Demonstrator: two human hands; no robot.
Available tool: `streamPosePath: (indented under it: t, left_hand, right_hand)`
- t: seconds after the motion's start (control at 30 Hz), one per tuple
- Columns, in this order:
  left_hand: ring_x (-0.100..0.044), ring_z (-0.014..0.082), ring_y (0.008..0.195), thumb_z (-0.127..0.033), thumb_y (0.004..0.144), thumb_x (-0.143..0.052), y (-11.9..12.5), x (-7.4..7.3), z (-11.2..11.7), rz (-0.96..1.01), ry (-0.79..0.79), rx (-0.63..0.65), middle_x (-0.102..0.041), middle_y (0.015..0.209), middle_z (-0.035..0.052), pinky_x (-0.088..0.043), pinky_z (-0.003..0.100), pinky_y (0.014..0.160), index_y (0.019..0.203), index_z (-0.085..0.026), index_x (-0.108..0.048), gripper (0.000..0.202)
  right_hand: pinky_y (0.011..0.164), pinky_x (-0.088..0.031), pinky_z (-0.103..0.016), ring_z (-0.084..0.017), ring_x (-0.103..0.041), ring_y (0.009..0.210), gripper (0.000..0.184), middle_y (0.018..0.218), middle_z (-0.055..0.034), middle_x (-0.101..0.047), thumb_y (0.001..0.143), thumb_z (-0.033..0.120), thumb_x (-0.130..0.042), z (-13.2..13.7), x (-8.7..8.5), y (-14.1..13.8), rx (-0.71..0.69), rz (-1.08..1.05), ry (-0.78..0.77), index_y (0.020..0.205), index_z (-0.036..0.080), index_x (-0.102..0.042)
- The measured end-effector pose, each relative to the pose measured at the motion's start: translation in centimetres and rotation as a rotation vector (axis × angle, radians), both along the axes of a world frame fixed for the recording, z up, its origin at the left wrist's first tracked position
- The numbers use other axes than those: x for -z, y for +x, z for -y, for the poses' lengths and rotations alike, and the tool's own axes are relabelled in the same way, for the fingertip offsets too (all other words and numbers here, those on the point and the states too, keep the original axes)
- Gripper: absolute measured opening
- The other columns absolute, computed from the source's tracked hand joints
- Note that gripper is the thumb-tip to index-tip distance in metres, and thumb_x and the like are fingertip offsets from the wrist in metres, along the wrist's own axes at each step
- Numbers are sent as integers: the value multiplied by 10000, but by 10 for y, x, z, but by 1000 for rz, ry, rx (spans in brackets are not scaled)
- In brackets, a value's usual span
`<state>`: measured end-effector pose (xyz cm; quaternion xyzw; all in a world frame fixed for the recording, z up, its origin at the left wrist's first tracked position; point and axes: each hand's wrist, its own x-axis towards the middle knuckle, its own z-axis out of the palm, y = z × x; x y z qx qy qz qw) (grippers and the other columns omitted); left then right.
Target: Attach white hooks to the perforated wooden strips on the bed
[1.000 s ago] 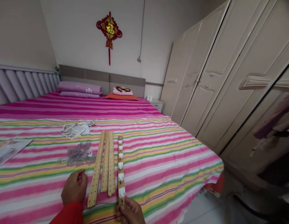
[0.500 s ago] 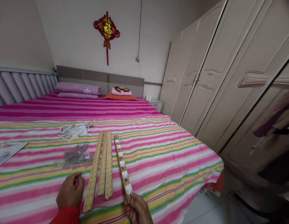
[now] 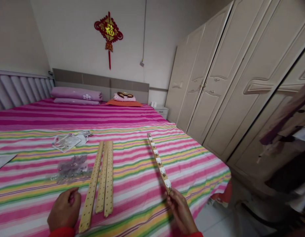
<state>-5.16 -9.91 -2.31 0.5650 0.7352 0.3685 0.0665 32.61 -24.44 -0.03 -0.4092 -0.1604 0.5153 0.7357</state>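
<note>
My right hand (image 3: 178, 205) grips the near end of a wooden hook rail (image 3: 159, 164), a narrow strip with several white-backed metal hooks along it. The rail points away from me over the striped bedspread; whether its far end touches the cloth I cannot tell. My left hand (image 3: 65, 208) rests on the bed with its fingers curled in, and nothing shows in it. Just to its right lie three wooden strips (image 3: 92, 187) dotted with small holes, the two right-hand ones side by side. Beyond the left hand is a heap of clear plastic bags (image 3: 72, 168) with small parts.
Crumpled white packaging (image 3: 71, 141) lies farther back, and a white sheet or bag (image 3: 4, 161) at the left edge. Folded purple bedding (image 3: 76, 93) and a pink folded item (image 3: 124, 96) sit by the headboard. A wardrobe (image 3: 216, 82) stands on the right.
My right hand has carried the hook rail to the right and away from me, widening the gap from the three strips. My left hand stays curled beside them. The view has shifted slightly.
</note>
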Motion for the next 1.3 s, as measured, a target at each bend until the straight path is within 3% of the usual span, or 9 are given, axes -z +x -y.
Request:
streamPosePath:
  t: [0.13,0.3,0.53,0.7,0.8,0.87,1.03,1.13,1.3]
  left_hand:
    - [-593,215,841,-345,791,-434,-1,1,0,10,7,2,-640,939,62,-442,316,724,936,-200,-625,281]
    - [-588,201,800,-334,775,-462,0,0,2,30,37,-8,-641,925,52,-437,304,682,918,-206,-632,256]
    - [-585,191,770,-316,769,-479,1,2,4,31,111,-6,-644,876,41,-441,297,678,897,-212,-628,222]
    - [-586,180,788,-313,793,-448,2,5,5,0,139,3,-640,889,43,-441,282,693,910,-202,-618,235]
    - [-586,176,777,-316,804,-431,2,7,4,-9,173,18,-635,870,45,-446,283,712,910,-189,-613,246]
    - [-586,175,776,-312,809,-425,3,7,4,-16,196,21,-633,859,47,-449,284,727,905,-183,-611,246]
    - [-587,177,787,-305,816,-425,3,6,6,-28,215,19,-635,858,48,-453,283,734,900,-180,-611,239]
    - [-586,174,778,-301,819,-423,4,6,6,-23,216,28,-635,850,51,-454,279,737,896,-176,-609,237]
    - [-585,172,760,-289,813,-429,4,7,6,-7,237,39,-639,835,47,-456,277,724,877,-186,-602,211]
  right_hand:
    - [551,-504,-152,-82,-566,568,318,682,-23,-699,501,254,-871,-4,5,35,78,43,-21,760,129,-735]
    - [540,-511,-154,-91,-579,575,291,682,-42,-708,506,255,-859,-7,15,58,121,40,-17,731,122,-730]
    - [508,-534,-219,-140,-619,571,231,695,-69,-706,539,218,-820,-10,29,67,160,30,-38,718,120,-713]
    - [544,-549,-197,-126,-632,619,307,785,-64,-724,517,203,-840,-6,32,60,179,-62,-58,793,136,-723]
    - [555,-554,-213,-128,-626,619,310,778,-50,-717,500,217,-855,0,35,40,216,-96,-87,775,163,-724]
    - [531,-539,-223,-124,-604,577,280,705,-33,-690,507,254,-861,3,36,16,172,-76,-99,726,164,-712]
    - [391,-385,-181,-60,-477,394,291,565,-2,-625,612,375,-819,-2,32,-69,-186,109,-114,661,134,-663]
    - [344,-327,-174,-61,-473,345,372,555,-20,-637,635,457,-786,-12,27,-113,-393,186,-127,690,113,-656]
    - [302,-304,-161,-70,-501,320,492,600,-39,-674,620,570,-747,-33,23,-158,-576,161,-159,750,113,-622]
